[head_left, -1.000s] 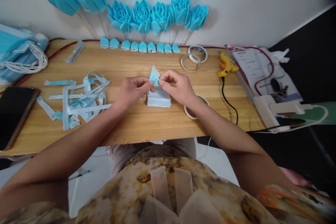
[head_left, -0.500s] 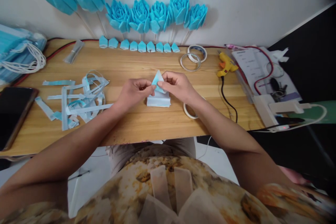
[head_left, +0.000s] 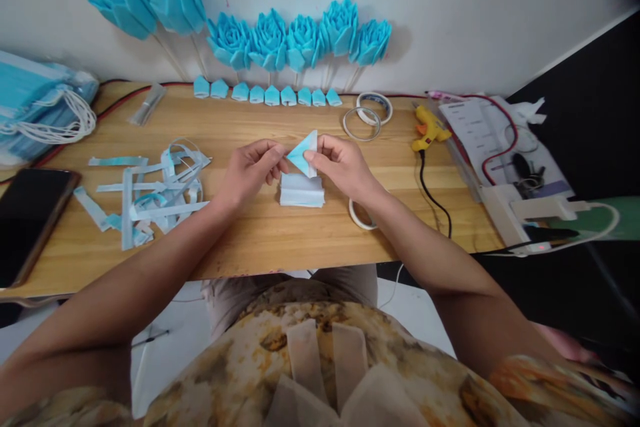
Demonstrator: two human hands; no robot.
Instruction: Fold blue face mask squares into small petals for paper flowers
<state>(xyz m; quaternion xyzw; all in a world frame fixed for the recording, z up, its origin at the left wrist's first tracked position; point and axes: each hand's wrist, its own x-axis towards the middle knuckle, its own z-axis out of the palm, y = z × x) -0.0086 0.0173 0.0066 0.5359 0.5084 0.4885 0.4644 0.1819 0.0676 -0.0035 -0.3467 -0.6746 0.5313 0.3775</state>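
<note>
My right hand (head_left: 343, 165) pinches a folded triangle of light blue mask fabric (head_left: 303, 152) between thumb and fingers at its right side. The triangle's point faces left, where the closed fingertips of my left hand (head_left: 254, 170) meet it. Just below, a small stack of pale blue fabric pieces (head_left: 302, 195) lies on the wooden table (head_left: 250, 240). Behind my hands stands a row of several small folded blue pieces (head_left: 272, 96).
Blue fabric flowers (head_left: 270, 40) on sticks lean against the wall. Cut strips (head_left: 127, 207) and a phone (head_left: 33, 220) lie left. Tape rolls (head_left: 377, 107), a yellow glue gun (head_left: 429, 127) with its cord, and a white power strip (head_left: 505, 213) are right.
The fabric triangle has turned from pointing up to pointing left. My left hand has shifted to its tip, uncovering more of the stack. The camera view has tilted slightly.
</note>
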